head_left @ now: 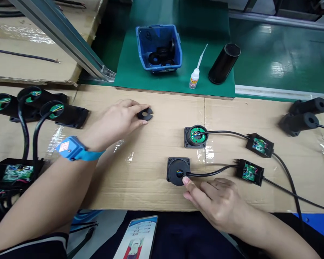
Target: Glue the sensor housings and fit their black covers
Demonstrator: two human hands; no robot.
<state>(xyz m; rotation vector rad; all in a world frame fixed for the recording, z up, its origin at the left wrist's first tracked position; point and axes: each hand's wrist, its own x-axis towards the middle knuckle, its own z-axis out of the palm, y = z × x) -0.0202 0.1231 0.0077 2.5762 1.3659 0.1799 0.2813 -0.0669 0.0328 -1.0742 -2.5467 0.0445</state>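
A flat black disc (145, 113) with a centre hole and a notched edge is pinched in my left hand (126, 115), just above the cardboard. My right hand (218, 201) has its fingers curled, and one digit presses the lower right edge of a round black cover (175, 172). That cover sits on a square black base; thin wires show in its hole. A black cable runs from it to a small open box with a green circuit board (249, 171). Behind stands a similar base with an uncovered green round board (196, 135), wired to another open box (259, 144).
A blue bin (159, 66) with black rings, a white glue-like bottle (194, 78) and a black cylinder (223, 64) stand on the green mat. Black tubular housings (70, 114) lie left, others (302, 122) right. A phone (137, 237) is at the bottom.
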